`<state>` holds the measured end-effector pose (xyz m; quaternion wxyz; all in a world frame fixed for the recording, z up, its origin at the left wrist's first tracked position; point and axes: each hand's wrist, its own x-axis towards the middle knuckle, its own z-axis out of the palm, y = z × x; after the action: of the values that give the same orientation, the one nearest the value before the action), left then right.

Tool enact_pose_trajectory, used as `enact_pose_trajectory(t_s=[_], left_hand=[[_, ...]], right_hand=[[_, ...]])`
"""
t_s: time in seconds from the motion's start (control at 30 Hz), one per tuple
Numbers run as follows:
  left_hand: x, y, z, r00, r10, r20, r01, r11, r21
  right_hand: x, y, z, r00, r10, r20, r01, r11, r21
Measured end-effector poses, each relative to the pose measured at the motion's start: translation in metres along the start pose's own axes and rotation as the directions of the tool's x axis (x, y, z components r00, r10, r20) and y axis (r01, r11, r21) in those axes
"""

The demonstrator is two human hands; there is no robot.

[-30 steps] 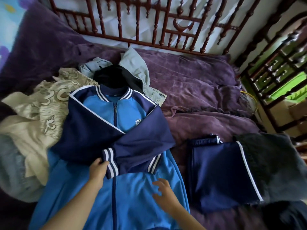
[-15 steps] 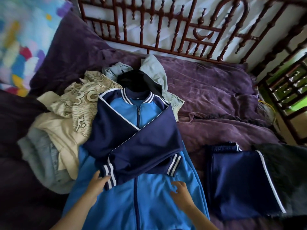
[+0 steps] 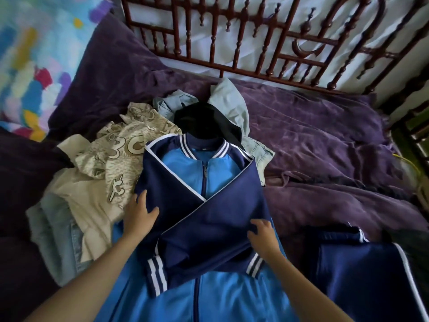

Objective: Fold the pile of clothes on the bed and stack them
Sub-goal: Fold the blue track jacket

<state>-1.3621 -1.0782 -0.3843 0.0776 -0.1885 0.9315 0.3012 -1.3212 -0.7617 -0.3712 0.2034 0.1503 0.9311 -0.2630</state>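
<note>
A navy garment (image 3: 362,282) lies folded; a heap (image 3: 92,182) waits. Our flat left hand (image 3: 139,214) and right hand (image 3: 263,238), grip unclear, touch the half-folded jacket (image 3: 216,228).

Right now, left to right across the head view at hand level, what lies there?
Pale denim, cream printed top, left hand, jacket's crossed sleeves, right hand, folded navy trousers.

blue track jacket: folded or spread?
Partly folded. Both navy sleeves are crossed over the chest of the blue jacket, but its body lies flat and unfolded. Left hand and right hand touch the sleeves.
</note>
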Motion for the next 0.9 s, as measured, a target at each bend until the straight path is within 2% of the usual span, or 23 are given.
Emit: enact_pose_trajectory(t_s=[0.1,0.2,0.33,0.43,0.5,0.6,0.73,0.77,0.83,0.9], left_hand=[[0.054,0.016,-0.022,0.994,0.090,-0.055,-0.088,0.996,0.035],[0.113,0.021,-0.035,0.994,0.076,-0.080,-0.073,0.997,0.040],[0.170,0.034,-0.041,1.000,-0.003,0.026,0.007,0.991,-0.137],[0.205,0.037,-0.033,0.990,-0.046,0.134,0.068,0.984,-0.165],[0.215,0.036,-0.029,0.993,-0.042,0.112,0.063,0.980,-0.189],[0.221,0.030,-0.028,0.992,-0.118,0.040,0.124,0.911,-0.393],[0.224,0.021,-0.037,0.979,-0.181,0.090,0.200,0.794,-0.574],[0.223,0.022,-0.039,0.977,-0.192,0.095,0.210,0.773,-0.598],[0.221,0.026,-0.043,0.974,-0.204,0.093,0.215,0.729,-0.650],[0.215,0.032,-0.050,0.977,-0.198,0.082,0.200,0.710,-0.675]], right_hand=[[0.050,-0.026,-0.023,0.999,-0.036,0.008,0.037,0.997,-0.062],[0.109,-0.045,-0.042,0.998,-0.067,0.002,0.067,0.988,-0.140],[0.176,-0.066,-0.060,0.999,-0.043,-0.032,0.038,0.985,-0.167],[0.223,-0.079,-0.061,0.996,-0.062,-0.065,0.048,0.979,-0.200],[0.251,-0.084,-0.062,0.997,-0.058,-0.042,0.047,0.972,-0.231],[0.285,-0.087,-0.063,1.000,-0.030,0.002,0.029,0.953,-0.303],[0.297,-0.080,-0.061,0.992,0.078,0.096,-0.026,0.888,-0.459],[0.297,-0.076,-0.061,0.994,0.075,0.076,-0.029,0.876,-0.481],[0.294,-0.065,-0.068,0.998,-0.024,-0.052,-0.004,0.877,-0.480],[0.286,-0.051,-0.080,0.972,-0.129,-0.198,0.040,0.915,-0.400]])
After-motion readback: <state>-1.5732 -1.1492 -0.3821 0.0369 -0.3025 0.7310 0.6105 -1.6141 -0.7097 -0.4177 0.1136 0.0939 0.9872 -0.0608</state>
